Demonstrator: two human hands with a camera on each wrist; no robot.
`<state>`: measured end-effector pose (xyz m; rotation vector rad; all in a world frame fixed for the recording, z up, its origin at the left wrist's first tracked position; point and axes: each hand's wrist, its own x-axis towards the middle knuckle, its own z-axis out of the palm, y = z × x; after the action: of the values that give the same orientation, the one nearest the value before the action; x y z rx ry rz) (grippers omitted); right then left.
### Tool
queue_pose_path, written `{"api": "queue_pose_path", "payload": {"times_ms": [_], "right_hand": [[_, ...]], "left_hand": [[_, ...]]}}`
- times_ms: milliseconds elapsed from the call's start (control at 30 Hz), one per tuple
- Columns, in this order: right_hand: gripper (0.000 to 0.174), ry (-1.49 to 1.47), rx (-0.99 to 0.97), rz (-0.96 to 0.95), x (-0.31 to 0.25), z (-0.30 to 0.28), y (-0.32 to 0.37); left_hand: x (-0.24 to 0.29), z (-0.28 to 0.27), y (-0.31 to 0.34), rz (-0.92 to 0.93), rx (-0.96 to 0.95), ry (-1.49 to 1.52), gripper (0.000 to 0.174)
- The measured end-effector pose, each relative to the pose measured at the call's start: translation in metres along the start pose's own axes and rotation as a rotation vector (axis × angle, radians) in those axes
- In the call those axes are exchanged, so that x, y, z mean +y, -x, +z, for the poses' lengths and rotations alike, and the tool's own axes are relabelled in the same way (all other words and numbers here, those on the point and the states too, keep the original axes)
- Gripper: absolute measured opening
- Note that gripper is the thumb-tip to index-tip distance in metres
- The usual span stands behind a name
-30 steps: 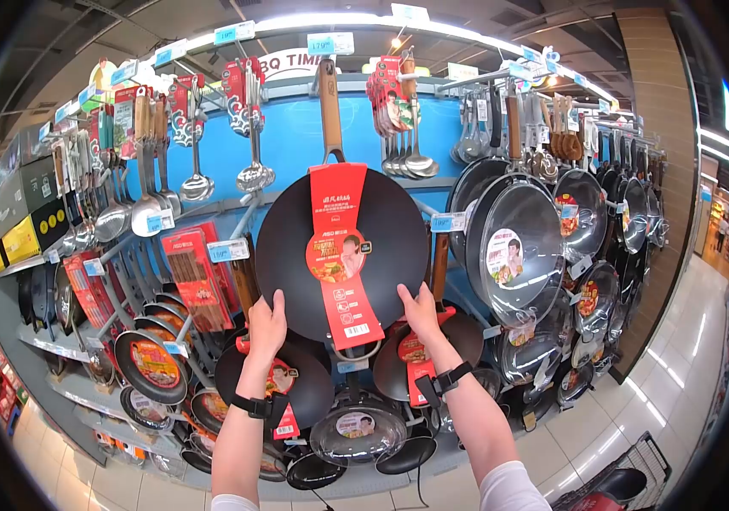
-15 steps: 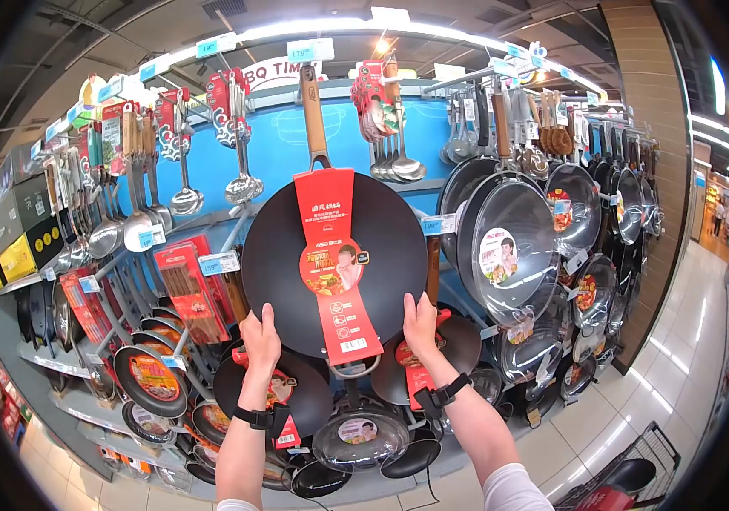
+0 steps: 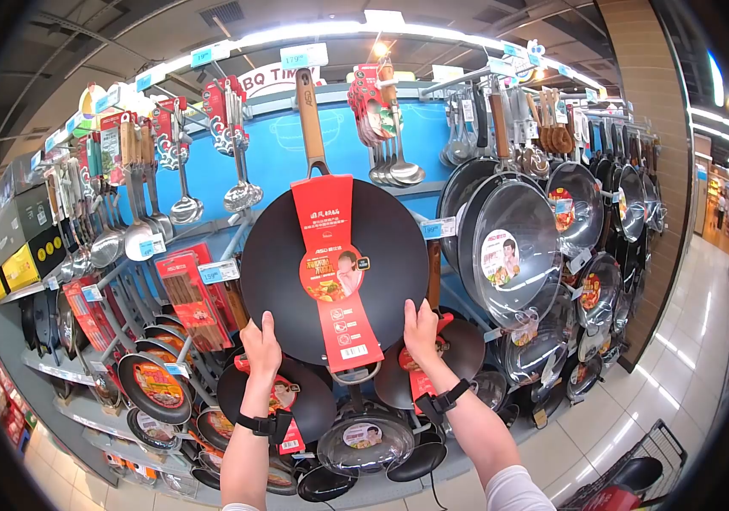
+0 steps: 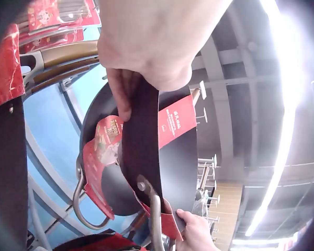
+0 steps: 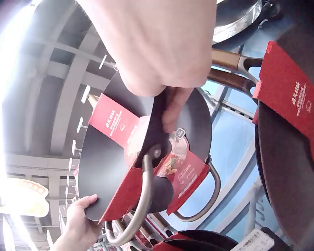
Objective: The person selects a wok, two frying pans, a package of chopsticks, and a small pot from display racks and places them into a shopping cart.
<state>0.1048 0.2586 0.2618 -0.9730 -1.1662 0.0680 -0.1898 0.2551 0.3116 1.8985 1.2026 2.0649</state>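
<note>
A large dark wok (image 3: 279, 255) faces me upright in the head view, its wooden handle (image 3: 309, 119) pointing up. Round its middle runs a red cardboard sleeve (image 3: 324, 209), and a metal loop handle (image 3: 363, 373) sits at the bottom. My left hand (image 3: 261, 345) grips the lower left rim, thumb on the inner face. Opposite, the right hand (image 3: 421, 332) holds the lower right rim the same way. Both wrist views show fingers curled behind the wall. Another wok with a red sleeve (image 5: 188, 180) hangs behind the held one.
Lidded pans (image 3: 513, 247) hang on the right, and more woks (image 3: 275, 396) hang just below my hands. Ladles and spatulas (image 3: 134, 187) line the rack at left. A shopping cart (image 3: 650, 464) stands at lower right on the tiled floor.
The head view has shifted a little, so the rack appears further left. The wok sits slightly lower in view. Both hands keep their hold on its rim.
</note>
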Motion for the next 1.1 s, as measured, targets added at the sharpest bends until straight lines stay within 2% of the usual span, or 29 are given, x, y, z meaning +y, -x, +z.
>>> {"api": "queue_pose_path", "payload": {"times_ms": [167,333,400,600,800,1000,1100], "right_hand": [[0.018,0.003,0.049,-0.086,0.006,0.004,-0.002],[0.021,-0.004,0.031,-0.043,0.004,0.001,0.002],[0.023,-0.010,-0.012,0.033,0.008,0.001,0.007],[0.019,-0.041,0.049,-0.060,0.011,0.007,0.006],[0.018,0.005,0.097,-0.118,0.016,0.011,0.001],[0.018,-0.015,0.088,-0.098,0.002,0.010,0.000],[0.019,0.043,0.055,-0.079,0.012,0.010,-0.003]], "left_hand": [[0.000,0.000,-0.001,0.020,0.005,0.004,0.032],[0.001,0.003,0.002,0.012,-0.002,-0.001,0.033],[-0.005,0.001,0.007,0.046,0.014,0.000,0.033],[-0.009,0.002,0.004,0.013,-0.001,0.001,0.033],[-0.006,0.004,-0.001,0.059,0.018,0.027,0.032],[-0.013,0.005,-0.002,0.045,0.010,0.027,0.032],[-0.017,0.006,-0.005,0.051,0.008,0.015,0.032]]}}
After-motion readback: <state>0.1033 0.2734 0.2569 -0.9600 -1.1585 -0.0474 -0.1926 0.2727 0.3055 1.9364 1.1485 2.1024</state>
